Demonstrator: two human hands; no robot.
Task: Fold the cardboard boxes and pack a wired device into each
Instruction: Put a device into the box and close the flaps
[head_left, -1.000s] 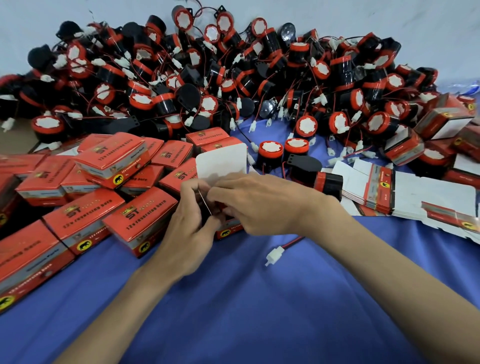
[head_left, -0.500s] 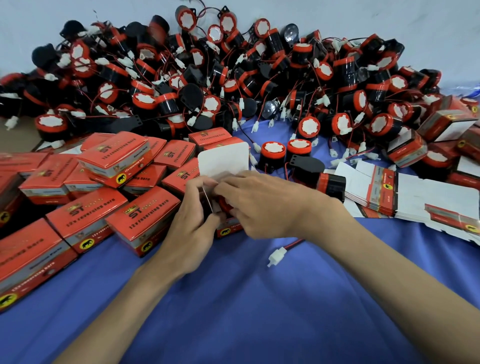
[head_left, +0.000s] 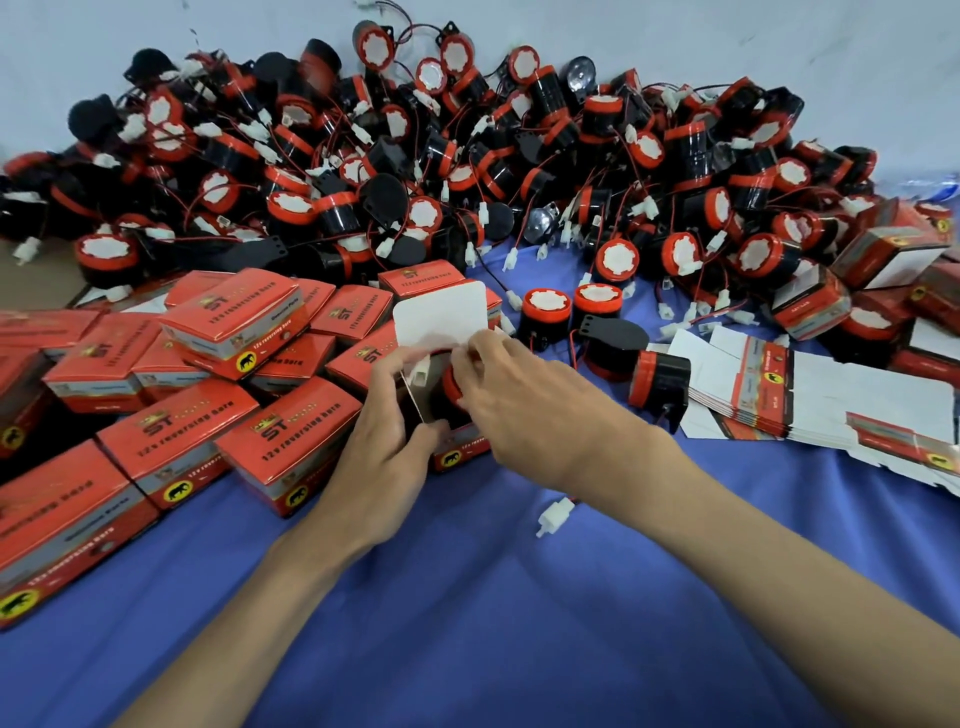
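Gripping the open box (head_left: 460, 453) from its near side, the left hand (head_left: 384, 436) has its fingers wrapped round the carton and the thumb up against a side flap. The box sits on the blue worktop (head_left: 519, 623), mouth tilted towards the person, its white flap (head_left: 441, 317) standing straight up at the back.

Inside the mouth you can see the wired device (head_left: 450, 385), red rim showing, black body down in the carton. The right hand (head_left: 524, 405) is on top of it, fingers curled down over the device at the opening, right against the left thumb. A small white plug (head_left: 420, 372) pokes up between the two hands. Another white connector (head_left: 551, 517) lies on the cloth just below the right wrist, its red wire running under the arm.

Left of the hands, closed boxes (head_left: 234, 332) in red are stacked and scattered. Right of them, a fan of flat cartons (head_left: 779, 384) lies unfolded, with a loose device (head_left: 661, 375) on its side beside them. Behind everything, against the wall, a big heap of devices (head_left: 467, 156), all black, red and tangled wire.
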